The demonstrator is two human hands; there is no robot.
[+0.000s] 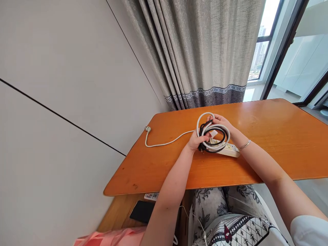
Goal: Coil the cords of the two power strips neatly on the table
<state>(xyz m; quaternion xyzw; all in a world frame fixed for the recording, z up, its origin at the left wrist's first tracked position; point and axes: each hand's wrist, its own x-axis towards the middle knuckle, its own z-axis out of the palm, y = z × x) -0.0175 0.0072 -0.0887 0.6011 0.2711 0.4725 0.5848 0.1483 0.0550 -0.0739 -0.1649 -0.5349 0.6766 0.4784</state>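
Keep loops of white cable [227,130] and black cable [202,128] even, laid flat; avoid twists, leave slack toward plug [148,129] at tabletop's [159,171] left edge. Cable bundle held just above power strip [230,150], near tabletop middle. Left hand [196,140] closed round bundle's left side, thumb across loops. Right hand [220,122] pinches white loop at top; whether black strand pinched too, hard to tell.

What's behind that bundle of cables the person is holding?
A whitish power strip lies on the table behind the coiled cables. Its right end shows; they cover part of the rest, which can't be seen.
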